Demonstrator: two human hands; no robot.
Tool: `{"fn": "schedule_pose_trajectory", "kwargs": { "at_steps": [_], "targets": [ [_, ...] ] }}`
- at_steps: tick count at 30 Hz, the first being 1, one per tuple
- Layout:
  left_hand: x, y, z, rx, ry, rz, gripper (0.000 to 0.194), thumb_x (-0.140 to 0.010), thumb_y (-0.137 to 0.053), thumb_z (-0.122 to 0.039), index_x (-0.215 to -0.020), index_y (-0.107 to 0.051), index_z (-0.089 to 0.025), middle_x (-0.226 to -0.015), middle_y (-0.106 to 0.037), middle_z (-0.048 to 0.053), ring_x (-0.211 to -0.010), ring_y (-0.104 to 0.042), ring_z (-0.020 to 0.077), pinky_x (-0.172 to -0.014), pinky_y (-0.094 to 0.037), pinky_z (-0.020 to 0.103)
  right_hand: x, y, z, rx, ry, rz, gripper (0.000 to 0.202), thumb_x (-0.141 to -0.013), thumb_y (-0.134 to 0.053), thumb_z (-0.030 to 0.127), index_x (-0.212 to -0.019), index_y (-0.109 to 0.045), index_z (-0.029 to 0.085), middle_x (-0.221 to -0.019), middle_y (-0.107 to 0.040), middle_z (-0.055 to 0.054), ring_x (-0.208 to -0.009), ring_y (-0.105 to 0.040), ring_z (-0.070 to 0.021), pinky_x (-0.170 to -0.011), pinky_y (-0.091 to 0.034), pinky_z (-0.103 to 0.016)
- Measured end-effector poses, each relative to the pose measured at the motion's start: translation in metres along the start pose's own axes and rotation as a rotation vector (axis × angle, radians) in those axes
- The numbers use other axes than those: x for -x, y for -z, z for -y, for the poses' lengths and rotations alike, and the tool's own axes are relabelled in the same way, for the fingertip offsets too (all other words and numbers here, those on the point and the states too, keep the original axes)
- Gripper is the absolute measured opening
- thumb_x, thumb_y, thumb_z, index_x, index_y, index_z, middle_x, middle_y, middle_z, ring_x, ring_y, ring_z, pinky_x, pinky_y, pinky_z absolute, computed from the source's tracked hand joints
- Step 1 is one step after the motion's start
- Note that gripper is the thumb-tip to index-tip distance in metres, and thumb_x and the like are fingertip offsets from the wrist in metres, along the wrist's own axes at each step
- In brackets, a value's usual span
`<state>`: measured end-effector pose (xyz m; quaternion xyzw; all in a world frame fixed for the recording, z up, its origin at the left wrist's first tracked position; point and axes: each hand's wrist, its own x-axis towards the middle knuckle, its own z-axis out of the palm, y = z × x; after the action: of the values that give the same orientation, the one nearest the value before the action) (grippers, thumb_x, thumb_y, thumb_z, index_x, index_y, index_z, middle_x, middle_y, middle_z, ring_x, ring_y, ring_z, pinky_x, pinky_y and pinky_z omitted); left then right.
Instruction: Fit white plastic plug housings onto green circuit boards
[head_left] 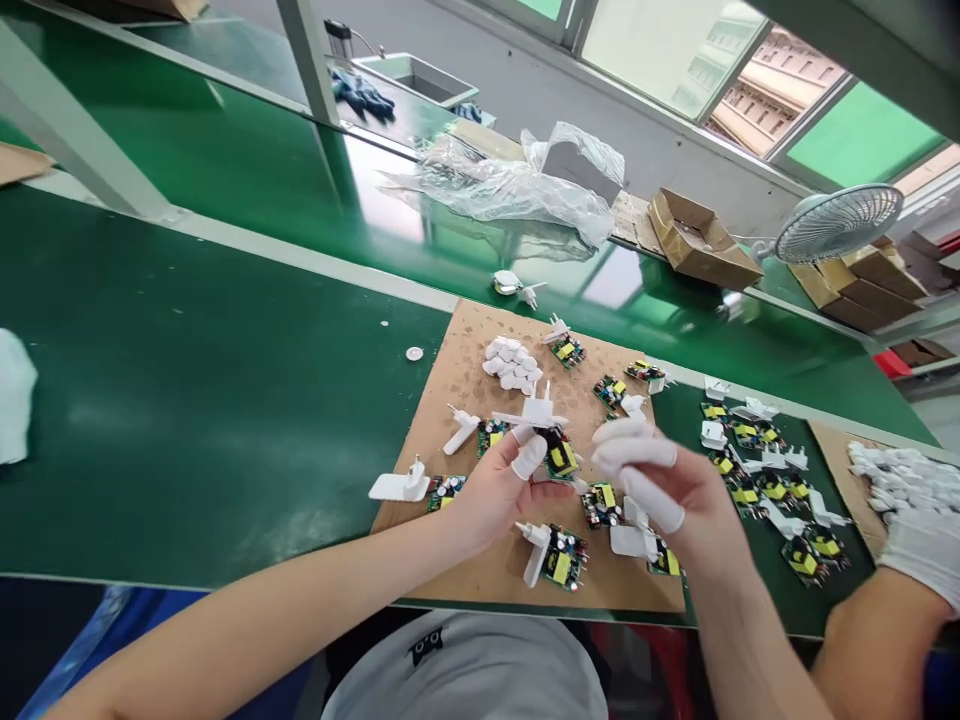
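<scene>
My left hand [495,485], with white finger cots on some fingers, is closed on a small circuit board [561,455] with a yellow-wrapped component. A white plug piece [538,408] sits at the board's upper end, its pins pointing up. Just right of the board hovers my right hand [690,490], also in finger cots. Its fingers are stretched and slightly blurred, with a gap to the thumb and nothing visible between them. Below both hands lies another board with a white plug piece [564,558] on the cardboard sheet [472,575]. A pile of white caps [513,362] rests farther back on it.
More boards with plug pieces [772,490] cover the green table to the right. A co-worker's gloved hand [926,555] is beside a heap of white parts [892,475]. Plastic wrap [510,190], an open cardboard box [701,240] and a fan [840,222] stand at the back.
</scene>
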<state>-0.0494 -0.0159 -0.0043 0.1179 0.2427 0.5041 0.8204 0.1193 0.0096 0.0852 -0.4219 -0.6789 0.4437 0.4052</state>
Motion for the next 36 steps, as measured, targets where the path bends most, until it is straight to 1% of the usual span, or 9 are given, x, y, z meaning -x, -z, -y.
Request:
{"fn": "schedule_pose_trajectory", "kwargs": {
  "at_steps": [3,5,8,11,15,20,26,32,36],
  "targets": [
    [0.000,0.003,0.004,-0.118,-0.047,-0.022,0.052,-0.062,-0.088,-0.053,-0.096,-0.070,-0.019,-0.087,-0.072,0.002,-0.078,-0.068,0.0158,-0.070,-0.059,0.030,0.044,-0.018,-0.011,-0.141,-0.028,-0.052,0.012,-0.089,-0.071,0.025,-0.097,-0.079,0.031,-0.095,-0.074,-0.004,-0.085,-0.070,-0.0183,-0.074,-0.059,-0.031],
    [0.000,0.005,0.008,-0.234,-0.110,-0.022,0.050,-0.060,-0.088,-0.055,-0.089,-0.070,-0.018,-0.078,-0.070,0.001,-0.072,-0.065,0.0145,-0.065,-0.056,0.026,0.059,-0.035,-0.022,-0.167,-0.023,-0.199,0.021,-0.087,-0.073,0.020,-0.104,-0.077,0.033,-0.093,-0.074,-0.002,-0.079,-0.068,-0.0162,-0.070,-0.056,-0.029],
    [0.001,0.006,0.010,-0.417,-0.200,-0.019,0.048,-0.061,-0.087,-0.056,-0.083,-0.071,-0.017,-0.076,-0.071,0.003,-0.071,-0.063,0.0146,-0.062,-0.053,0.024,0.066,-0.056,-0.033,-0.102,0.022,-0.387,0.021,-0.086,-0.072,0.015,-0.101,-0.075,0.030,-0.091,-0.071,-0.002,-0.078,-0.063,-0.0150,-0.069,-0.052,-0.028],
    [0.003,0.006,0.009,-0.499,-0.261,-0.025,0.047,-0.062,-0.087,-0.054,-0.087,-0.074,-0.016,-0.083,-0.074,0.005,-0.078,-0.065,0.0164,-0.069,-0.054,0.024,0.065,-0.068,-0.036,-0.099,0.043,-0.429,0.017,-0.085,-0.071,0.013,-0.096,-0.074,0.027,-0.090,-0.067,-0.002,-0.079,-0.060,-0.0147,-0.067,-0.049,-0.026],
    [0.006,0.007,0.009,-0.495,-0.341,-0.050,0.041,-0.056,-0.093,-0.033,-0.091,-0.078,-0.018,-0.082,-0.076,0.004,-0.080,-0.069,0.0170,-0.073,-0.056,0.024,0.061,-0.074,-0.039,-0.226,0.031,-0.471,0.013,-0.082,-0.075,0.014,-0.086,-0.069,0.025,-0.090,-0.059,-0.001,-0.077,-0.057,-0.0131,-0.065,-0.047,-0.025],
    [0.008,0.011,0.010,-0.486,-0.344,-0.036,0.045,-0.050,-0.093,-0.018,-0.093,-0.080,-0.019,-0.069,-0.074,0.001,-0.067,-0.068,0.0168,-0.067,-0.058,0.028,0.053,-0.075,-0.043,-0.361,-0.040,-0.417,0.017,-0.078,-0.080,0.026,-0.080,-0.063,0.024,-0.084,-0.053,0.000,-0.073,-0.052,-0.0129,-0.065,-0.046,-0.025],
    [0.008,0.009,0.006,-0.483,-0.315,0.055,0.049,-0.048,-0.095,-0.018,-0.093,-0.078,-0.016,-0.071,-0.075,0.002,-0.064,-0.069,0.0174,-0.062,-0.058,0.027,0.047,-0.060,-0.042,-0.433,-0.166,-0.236,0.033,-0.074,-0.085,0.032,-0.093,-0.060,0.026,-0.072,-0.050,0.005,-0.061,-0.045,-0.0115,-0.056,-0.041,-0.023],
    [0.007,0.001,-0.003,-0.446,-0.310,0.012,0.044,-0.048,-0.095,-0.022,-0.087,-0.077,-0.017,-0.074,-0.076,0.003,-0.067,-0.069,0.0160,-0.062,-0.057,0.024,0.039,-0.040,-0.035,-0.056,0.091,-0.145,0.021,-0.079,-0.081,0.024,-0.093,-0.066,0.026,-0.095,-0.059,0.000,-0.086,-0.055,-0.0159,-0.075,-0.045,-0.029],
    [0.006,0.001,-0.005,-0.505,-0.303,-0.057,0.039,-0.055,-0.092,-0.033,-0.086,-0.076,-0.017,-0.077,-0.075,0.004,-0.066,-0.066,0.0154,-0.060,-0.056,0.025,0.027,-0.037,-0.023,0.021,0.196,-0.147,0.011,-0.084,-0.075,0.022,-0.092,-0.069,0.026,-0.099,-0.059,-0.003,-0.096,-0.059,-0.0195,-0.087,-0.050,-0.036]
  ]
}}
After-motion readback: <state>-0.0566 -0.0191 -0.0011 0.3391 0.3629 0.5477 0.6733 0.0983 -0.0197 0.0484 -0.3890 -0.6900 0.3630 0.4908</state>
